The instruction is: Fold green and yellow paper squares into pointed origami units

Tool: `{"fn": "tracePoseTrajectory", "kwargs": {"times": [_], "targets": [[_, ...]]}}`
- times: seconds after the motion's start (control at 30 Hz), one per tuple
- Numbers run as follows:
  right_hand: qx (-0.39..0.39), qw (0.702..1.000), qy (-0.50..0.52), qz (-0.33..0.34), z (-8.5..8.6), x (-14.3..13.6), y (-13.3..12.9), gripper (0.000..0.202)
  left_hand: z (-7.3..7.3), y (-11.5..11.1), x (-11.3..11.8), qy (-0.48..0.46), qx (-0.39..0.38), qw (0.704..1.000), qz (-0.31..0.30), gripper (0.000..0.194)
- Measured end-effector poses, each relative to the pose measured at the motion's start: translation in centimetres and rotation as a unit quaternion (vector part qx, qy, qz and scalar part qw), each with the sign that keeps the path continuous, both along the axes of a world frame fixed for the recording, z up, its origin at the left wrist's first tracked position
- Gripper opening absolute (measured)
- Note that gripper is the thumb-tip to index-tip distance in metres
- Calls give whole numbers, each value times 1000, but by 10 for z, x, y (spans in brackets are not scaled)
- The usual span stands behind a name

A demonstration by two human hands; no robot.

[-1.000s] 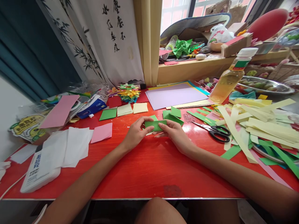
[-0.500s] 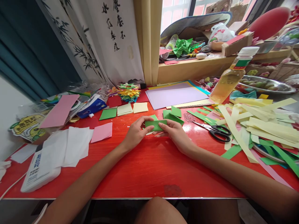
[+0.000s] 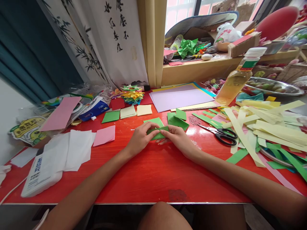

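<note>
Between my hands is a small piece of green paper (image 3: 158,135), creased lengthwise, with its upper strip bent over. My left hand (image 3: 141,136) grips its left end, thumb in front and fingers behind. The right end is pinched by my right hand (image 3: 177,138), and the two thumb tips nearly meet at the fold. Just behind my left fingers lies a flat green paper square (image 3: 155,122). Several more green pieces (image 3: 177,120) lie loosely stacked past my right hand.
Black-handled scissors (image 3: 222,133) lie right of my hands, beside heaped paper strips (image 3: 271,124). A tilted-looking bottle (image 3: 233,83) stands behind them. Coloured sheets (image 3: 179,97) lie at the back. At left are pink squares (image 3: 104,135) and a white tissue pack (image 3: 42,179).
The green paper has gone from a flat-looking rectangle facing me to a bent, creased shape. My hands have shifted slightly, uncovering more of the green square behind.
</note>
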State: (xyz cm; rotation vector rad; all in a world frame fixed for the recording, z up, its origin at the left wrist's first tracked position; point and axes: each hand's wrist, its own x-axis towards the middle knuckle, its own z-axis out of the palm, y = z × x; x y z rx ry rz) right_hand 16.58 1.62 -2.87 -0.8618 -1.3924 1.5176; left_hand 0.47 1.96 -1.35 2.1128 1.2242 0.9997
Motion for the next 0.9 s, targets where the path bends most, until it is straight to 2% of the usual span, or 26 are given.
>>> {"fn": "tracePoseTrajectory", "kwargs": {"times": [0.23,0.37,0.5,0.7,0.8,0.9], "targets": [[2,1000,-13,-20,-1,1,-1,21,1,-1,2,-26,-46,998,34,16],[6,998,-55,26,2,2,-3,20,4,-2,1,-21,-73,997,-17,16],[38,991,-113,62,3,1,-4,22,7,-3,1,9,-52,997,-52,17],[9,1000,-29,-5,2,1,-1,24,5,-1,-1,-75,-67,995,23,20],[0,1000,-20,-24,1,2,0,26,4,0,-2,-82,-83,993,21,19],[14,998,-55,-16,1,3,0,29,4,0,-2,-47,-70,996,-2,16]]}}
